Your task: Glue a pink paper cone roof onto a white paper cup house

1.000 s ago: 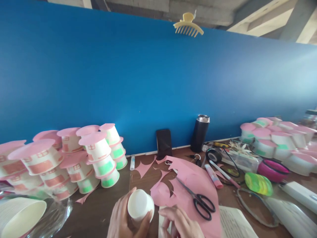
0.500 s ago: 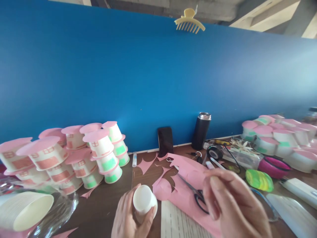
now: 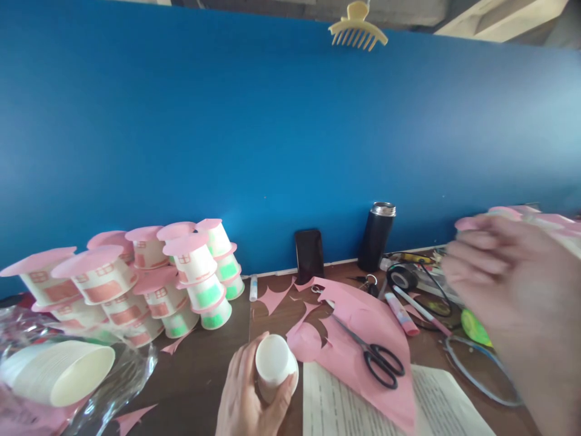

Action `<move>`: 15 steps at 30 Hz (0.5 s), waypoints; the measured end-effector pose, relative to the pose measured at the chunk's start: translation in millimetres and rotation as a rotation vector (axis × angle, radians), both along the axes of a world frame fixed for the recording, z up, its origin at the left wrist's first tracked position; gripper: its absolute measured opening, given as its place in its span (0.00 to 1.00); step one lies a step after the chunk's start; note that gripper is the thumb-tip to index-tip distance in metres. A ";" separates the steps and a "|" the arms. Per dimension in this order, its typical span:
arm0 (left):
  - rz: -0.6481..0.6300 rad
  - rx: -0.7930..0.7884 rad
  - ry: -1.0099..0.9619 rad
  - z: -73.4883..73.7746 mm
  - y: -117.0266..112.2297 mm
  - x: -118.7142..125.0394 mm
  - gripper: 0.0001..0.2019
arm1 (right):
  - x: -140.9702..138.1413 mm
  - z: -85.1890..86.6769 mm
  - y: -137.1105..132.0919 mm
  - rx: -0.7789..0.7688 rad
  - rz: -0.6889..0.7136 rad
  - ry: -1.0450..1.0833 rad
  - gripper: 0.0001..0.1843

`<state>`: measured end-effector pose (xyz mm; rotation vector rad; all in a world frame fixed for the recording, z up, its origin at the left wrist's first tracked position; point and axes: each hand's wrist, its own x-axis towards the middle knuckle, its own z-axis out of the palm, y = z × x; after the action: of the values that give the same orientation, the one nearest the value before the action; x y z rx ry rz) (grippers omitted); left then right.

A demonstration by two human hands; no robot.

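Observation:
My left hand (image 3: 252,390) is wrapped round a white paper cup (image 3: 272,357), which is upside down with its closed base facing up. Raised at the right, my right hand (image 3: 499,272) is blurred, its fingers curled in; whether anything is in them is hidden. Between the hands lies a sheet of pink paper (image 3: 385,339) with rounded cut-outs. Black-handled scissors (image 3: 384,363) rest on it, blades toward the back left. A pink paper circle (image 3: 305,342) lies just right of the cup. A glue stick (image 3: 402,313) is beside the sheet, nearer my right hand.
Stacked cups with pink paper tops (image 3: 188,257) stand at the left. In front are nested paper cups (image 3: 63,372) in clear plastic. A phone (image 3: 309,254) and black flask (image 3: 376,236) stand by the blue partition (image 3: 254,121). A printed sheet (image 3: 440,399) lies under the pink paper.
My right hand has moved right and upward, away from the scissors, uncovering their handles and the glue stick. My left hand still holds the cup. The view has shifted slightly.

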<state>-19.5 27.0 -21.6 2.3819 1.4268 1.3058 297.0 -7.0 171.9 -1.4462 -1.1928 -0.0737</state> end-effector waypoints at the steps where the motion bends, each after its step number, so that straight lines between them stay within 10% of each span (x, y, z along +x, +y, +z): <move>1: -0.001 0.001 0.003 0.1 -0.1 0.1 0.26 | 2.9 -6.4 6.0 -0.117 0.023 -0.025 0.18; 7: 0.006 0.009 0.009 -2.1 1.7 0.0 0.26 | 29.3 -69.1 26.3 -0.779 -0.086 -0.352 0.10; 15: 0.032 -0.055 -0.096 -6.9 1.3 4.2 0.25 | 48.5 -127.3 24.1 -1.044 -0.220 -0.562 0.19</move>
<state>-15.3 28.2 -28.4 2.2395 1.4595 1.3502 345.5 17.1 44.6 -2.5902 -1.6203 0.0012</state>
